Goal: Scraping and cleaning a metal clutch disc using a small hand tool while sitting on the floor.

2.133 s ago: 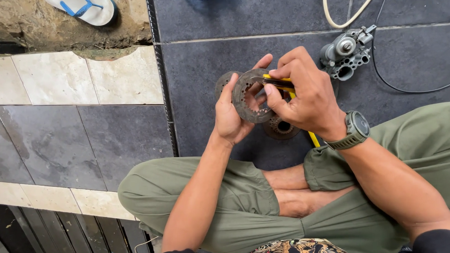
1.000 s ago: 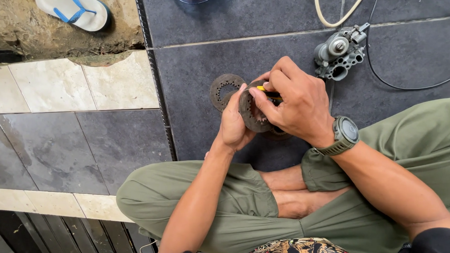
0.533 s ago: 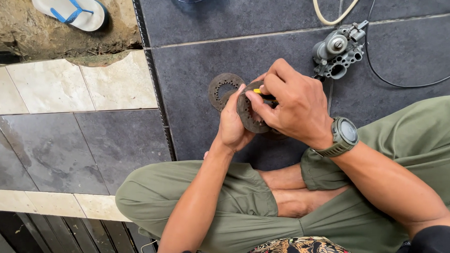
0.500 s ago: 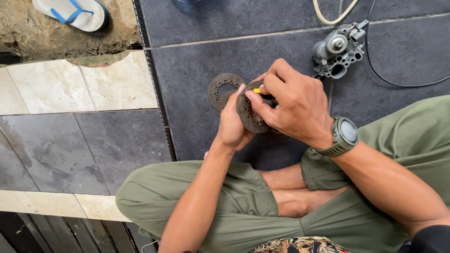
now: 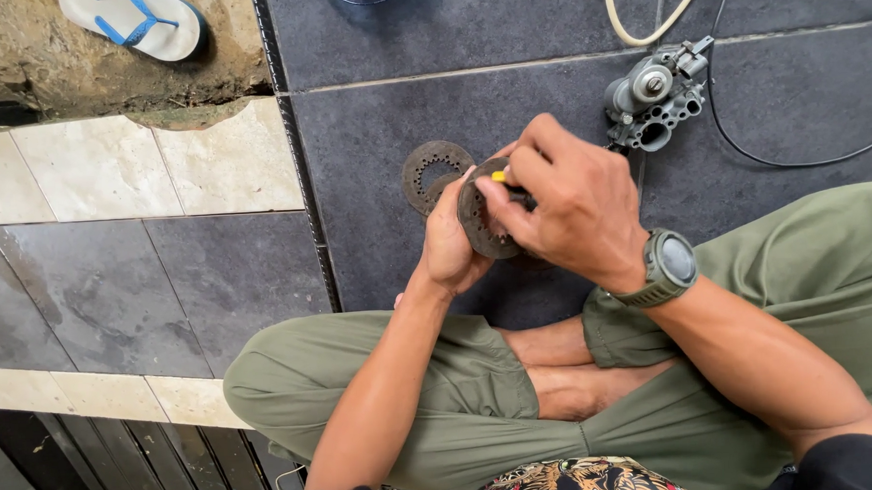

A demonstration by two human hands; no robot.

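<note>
I sit cross-legged on a dark tiled floor. My left hand (image 5: 450, 243) grips a round, rusty toothed metal disc (image 5: 478, 224) by its edge, held upright over the floor. My right hand (image 5: 565, 200) is closed on a yellow-handled tool (image 5: 498, 176), its tip pressed against the disc's face; most of the tool is hidden under my fingers. A grey watch sits on my right wrist. A second ring-shaped disc (image 5: 432, 173) lies flat on the floor just left of my hands.
A grey metal carburettor (image 5: 655, 99) rests on the floor beyond my right hand, with a black cable and a cream hose (image 5: 662, 23) near it. A white and blue sandal (image 5: 138, 23) lies at top left. Pale and grey tiles (image 5: 147, 274) step down on the left.
The view shifted slightly. My right hand has turned over the disc and covers more of the yellow tool; the disc on the floor is now in plain sight.
</note>
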